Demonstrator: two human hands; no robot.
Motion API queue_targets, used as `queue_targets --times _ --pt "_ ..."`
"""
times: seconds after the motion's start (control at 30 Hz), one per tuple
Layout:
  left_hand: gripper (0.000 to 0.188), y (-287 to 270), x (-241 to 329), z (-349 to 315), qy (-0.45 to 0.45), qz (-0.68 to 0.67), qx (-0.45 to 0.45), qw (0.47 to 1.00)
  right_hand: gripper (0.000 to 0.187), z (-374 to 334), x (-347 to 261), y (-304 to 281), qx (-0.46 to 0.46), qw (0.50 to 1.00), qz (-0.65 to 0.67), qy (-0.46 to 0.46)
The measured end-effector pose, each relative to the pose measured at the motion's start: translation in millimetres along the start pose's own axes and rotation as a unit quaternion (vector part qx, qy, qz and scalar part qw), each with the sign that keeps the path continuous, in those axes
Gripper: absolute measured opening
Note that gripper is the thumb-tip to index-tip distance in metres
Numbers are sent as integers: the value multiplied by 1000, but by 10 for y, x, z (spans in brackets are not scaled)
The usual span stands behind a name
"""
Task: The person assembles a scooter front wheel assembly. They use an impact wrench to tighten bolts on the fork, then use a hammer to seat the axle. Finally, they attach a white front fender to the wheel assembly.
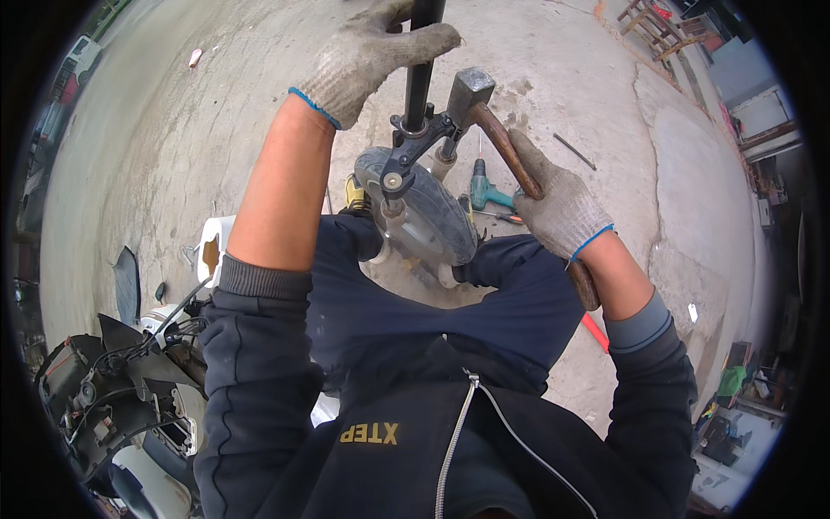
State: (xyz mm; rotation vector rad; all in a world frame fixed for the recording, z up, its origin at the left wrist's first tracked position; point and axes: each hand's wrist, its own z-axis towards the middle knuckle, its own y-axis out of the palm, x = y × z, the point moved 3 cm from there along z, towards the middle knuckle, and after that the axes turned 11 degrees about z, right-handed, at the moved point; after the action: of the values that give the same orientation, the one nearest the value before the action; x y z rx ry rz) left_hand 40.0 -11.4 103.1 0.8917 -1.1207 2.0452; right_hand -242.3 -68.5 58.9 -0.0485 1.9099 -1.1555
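Observation:
My left hand (367, 59), in a grey knit glove with a blue cuff, is around an upright black steering tube (418, 99), its thumb lying across the front. Below the hand, the tube runs into a black fork clamp (406, 156) above a front wheel (445, 208) with a grey tyre, which stands between my legs. My right hand (562, 203), gloved alike, grips a hammer (500, 143) by its brown wooden handle. The hammer's square metal head is up beside the clamp, right of the tube; whether it touches the clamp I cannot tell.
On the concrete lie a green power drill (491, 190), a screwdriver (503, 216) and a thin metal rod (574, 150). Dismantled black and white vehicle parts (130, 406) with cables are heaped at left. A wooden stool (653, 30) stands far right.

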Motion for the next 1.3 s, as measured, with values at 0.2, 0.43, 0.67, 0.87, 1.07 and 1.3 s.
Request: queue_targets --times 0.2,0.43,0.67,0.87,1.07,1.3 --pt "47 22 717 415 -107 -137 48 984 84 -118 -106 3 22 1000 -21 2" --pt "44 0 802 359 -138 -99 85 982 84 -781 -380 -212 109 985 124 -51" --pt "48 25 772 373 -185 -46 47 981 83 -665 -467 388 -64 992 30 -107" --pt "46 -37 447 333 -83 -30 17 996 82 -728 -111 217 -92 995 32 3" --pt "31 395 -665 -400 -283 35 -62 957 81 -1138 604 -570 135 986 -59 80" --pt "60 638 -949 -519 -358 -18 -31 933 84 -1836 2196 -451 106 921 -93 362"
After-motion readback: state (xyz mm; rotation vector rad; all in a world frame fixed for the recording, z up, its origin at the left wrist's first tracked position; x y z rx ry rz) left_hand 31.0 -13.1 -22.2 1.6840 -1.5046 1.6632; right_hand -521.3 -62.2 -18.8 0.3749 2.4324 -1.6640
